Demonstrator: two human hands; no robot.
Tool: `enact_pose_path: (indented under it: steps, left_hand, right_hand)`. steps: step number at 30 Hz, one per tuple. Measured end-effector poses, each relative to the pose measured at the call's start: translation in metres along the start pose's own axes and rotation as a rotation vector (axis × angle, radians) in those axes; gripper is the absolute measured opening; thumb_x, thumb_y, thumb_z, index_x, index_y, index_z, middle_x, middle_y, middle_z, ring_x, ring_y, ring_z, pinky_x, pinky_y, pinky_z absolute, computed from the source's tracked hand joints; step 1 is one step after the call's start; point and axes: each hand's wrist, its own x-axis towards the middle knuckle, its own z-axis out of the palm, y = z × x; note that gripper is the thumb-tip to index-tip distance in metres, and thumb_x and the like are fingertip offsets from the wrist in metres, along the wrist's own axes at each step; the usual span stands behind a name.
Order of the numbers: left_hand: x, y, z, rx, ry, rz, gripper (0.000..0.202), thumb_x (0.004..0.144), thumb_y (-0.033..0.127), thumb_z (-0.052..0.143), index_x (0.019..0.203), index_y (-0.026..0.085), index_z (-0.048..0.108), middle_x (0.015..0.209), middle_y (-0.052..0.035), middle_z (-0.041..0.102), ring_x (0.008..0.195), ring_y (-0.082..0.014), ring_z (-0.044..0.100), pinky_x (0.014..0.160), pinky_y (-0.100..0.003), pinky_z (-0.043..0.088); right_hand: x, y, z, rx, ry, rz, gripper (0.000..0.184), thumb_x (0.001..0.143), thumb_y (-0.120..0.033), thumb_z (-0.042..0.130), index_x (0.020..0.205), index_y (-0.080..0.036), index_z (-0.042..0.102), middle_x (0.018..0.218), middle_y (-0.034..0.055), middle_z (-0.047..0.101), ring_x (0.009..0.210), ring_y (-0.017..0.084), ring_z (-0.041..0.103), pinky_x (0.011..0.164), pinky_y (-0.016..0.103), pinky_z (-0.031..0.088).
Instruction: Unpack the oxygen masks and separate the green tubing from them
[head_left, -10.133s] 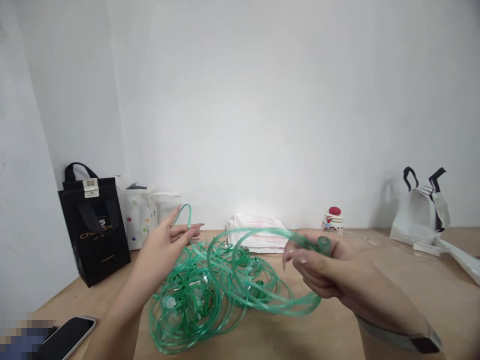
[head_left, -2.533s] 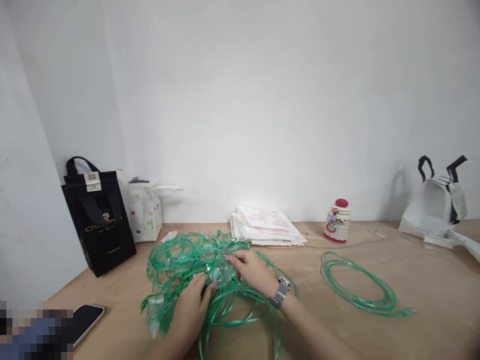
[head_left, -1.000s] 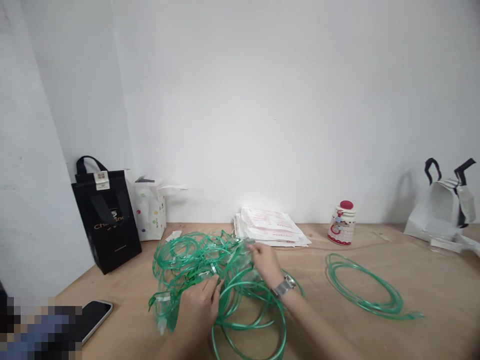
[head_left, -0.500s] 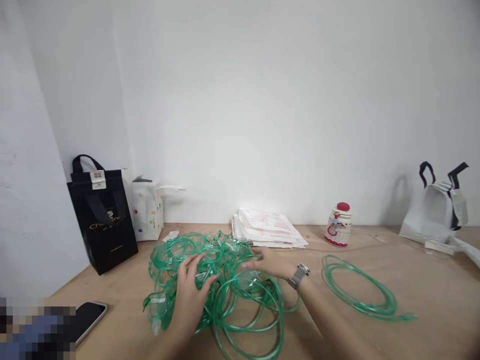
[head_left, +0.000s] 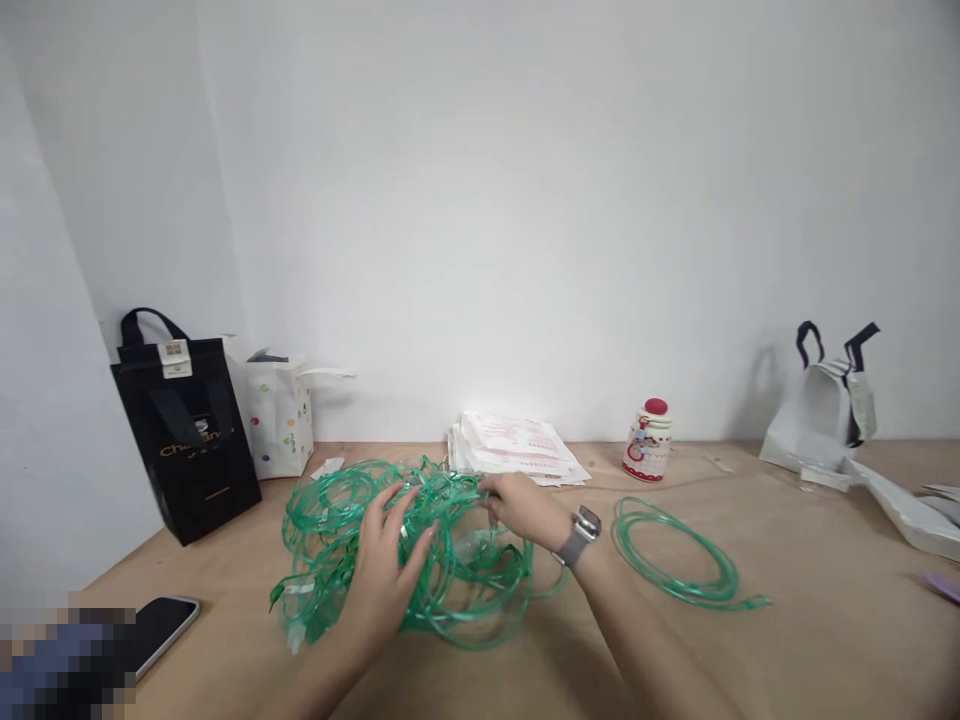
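Note:
A tangled pile of translucent green plastic tubing (head_left: 337,497) with soft green and clear plastic parts lies in front of me. My left hand (head_left: 390,550) rests on the middle of the pile, fingers spread apart. At the pile's back right, my right hand (head_left: 521,503) has its fingers curled down and closed on green tubing; the fingertips are partly hidden. A wristwatch (head_left: 579,535) is on my right wrist. Apart from the pile, a separate coil of green tubing (head_left: 675,585) lies flat to the right of my right arm.
Behind the pile lie stacked white printed bags (head_left: 517,450). A black bag (head_left: 199,440) and a white dotted bag (head_left: 281,420) stand at left, a phone (head_left: 161,630) near the front. Toward the right are a red-topped jar (head_left: 647,445) and a white bag with black handles (head_left: 814,420).
The view has swung slightly right. My right hand's fingers have gone from stretched out to curled on the tubing. The large front loops have drawn back toward the pile.

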Motion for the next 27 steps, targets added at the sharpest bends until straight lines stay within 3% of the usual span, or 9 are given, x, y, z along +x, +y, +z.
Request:
enact_pose_path:
  steps: [2, 5, 8, 12, 14, 17, 22, 25, 27]
  left_hand:
    - [0.024, 0.026, -0.007, -0.202, -0.129, -0.111, 0.045, 0.073, 0.038, 0.062, 0.115, 0.024, 0.054, 0.119, -0.0086, 0.049, 0.117, -0.0278, 0.042, 0.098, -0.045, 0.034]
    - [0.058, 0.058, -0.027, -0.485, -0.418, -0.186, 0.028, 0.078, 0.042, 0.056, 0.087, 0.016, 0.061, 0.069, -0.0021, 0.058, 0.069, -0.017, 0.058, 0.067, -0.031, 0.048]
    - [0.071, 0.075, -0.055, -0.875, -0.457, -0.222, 0.023, 0.084, 0.037, 0.054, 0.075, 0.017, 0.057, 0.043, 0.0108, 0.031, 0.036, -0.0036, 0.027, 0.039, -0.016, 0.028]
    - [0.067, 0.083, -0.077, -1.047, -0.545, -0.264, 0.028, 0.084, 0.035, 0.055, 0.065, 0.015, 0.055, 0.04, 0.0101, 0.031, 0.035, -0.0021, 0.019, 0.037, -0.015, 0.023]
    - [0.065, 0.086, -0.078, -1.078, -0.465, -0.295, 0.03, 0.085, 0.034, 0.055, 0.063, 0.014, 0.055, 0.039, 0.0094, 0.032, 0.036, -0.0025, 0.021, 0.038, -0.015, 0.024]
    - [0.066, 0.089, -0.074, -1.236, -0.204, -0.349, 0.032, 0.086, 0.03, 0.053, 0.06, 0.014, 0.052, 0.039, 0.0095, 0.03, 0.035, -0.0022, 0.019, 0.036, -0.014, 0.022]
    - [0.072, 0.083, -0.075, -1.491, 0.193, -0.33, 0.036, 0.091, 0.023, 0.043, 0.056, 0.014, 0.048, 0.036, 0.0097, 0.029, 0.03, -0.0013, 0.019, 0.03, -0.013, 0.016]
    - [0.074, 0.077, -0.079, -1.391, 0.22, -0.312, 0.033, 0.088, 0.025, 0.049, 0.057, 0.015, 0.05, 0.034, 0.0104, 0.029, 0.029, -0.0012, 0.019, 0.03, -0.014, 0.015]
    - [0.073, 0.076, -0.08, -1.193, 0.133, -0.299, 0.03, 0.084, 0.03, 0.055, 0.058, 0.015, 0.053, 0.033, 0.0107, 0.029, 0.03, -0.0011, 0.019, 0.032, -0.014, 0.015]
  right_hand:
    - [-0.005, -0.018, -0.026, 0.099, 0.061, -0.061, 0.021, 0.082, -0.021, 0.046, 0.079, -0.018, 0.067, 0.064, 0.0011, 0.064, 0.056, 0.012, 0.056, 0.058, 0.023, 0.04]
    - [-0.02, -0.039, -0.059, 0.413, 0.312, -0.14, 0.02, 0.079, -0.029, 0.052, 0.078, -0.017, 0.068, 0.057, -0.0017, 0.053, 0.052, 0.01, 0.045, 0.05, 0.023, 0.034]
    - [-0.038, -0.042, -0.077, 0.767, 0.491, -0.108, 0.023, 0.076, -0.034, 0.058, 0.082, -0.014, 0.067, 0.048, -0.0063, 0.037, 0.045, 0.007, 0.03, 0.043, 0.023, 0.023]
    - [-0.05, -0.032, -0.082, 1.036, 0.383, -0.113, 0.021, 0.073, -0.03, 0.064, 0.083, -0.012, 0.068, 0.045, -0.0086, 0.031, 0.043, 0.005, 0.022, 0.042, 0.023, 0.014]
    - [-0.049, -0.031, -0.08, 1.106, 0.307, -0.128, 0.018, 0.074, -0.028, 0.064, 0.082, -0.012, 0.069, 0.045, -0.009, 0.031, 0.043, 0.004, 0.021, 0.042, 0.023, 0.013]
    - [-0.043, -0.038, -0.073, 1.21, 0.184, -0.171, 0.018, 0.076, -0.027, 0.063, 0.085, -0.013, 0.069, 0.044, -0.0094, 0.033, 0.041, 0.003, 0.022, 0.042, 0.022, 0.016]
    - [-0.032, -0.05, -0.055, 1.187, -0.019, -0.176, 0.019, 0.074, -0.027, 0.065, 0.087, -0.014, 0.067, 0.056, -0.0043, 0.053, 0.048, 0.005, 0.045, 0.05, 0.021, 0.037]
    - [-0.027, -0.048, -0.049, 1.046, -0.048, -0.181, 0.022, 0.076, -0.028, 0.063, 0.093, -0.014, 0.065, 0.073, 0.0011, 0.062, 0.064, 0.01, 0.057, 0.067, 0.027, 0.046]
    - [-0.026, -0.046, -0.047, 0.921, 0.022, -0.164, 0.032, 0.078, -0.032, 0.06, 0.106, -0.016, 0.06, 0.085, 0.0039, 0.063, 0.078, 0.013, 0.06, 0.078, 0.031, 0.047]
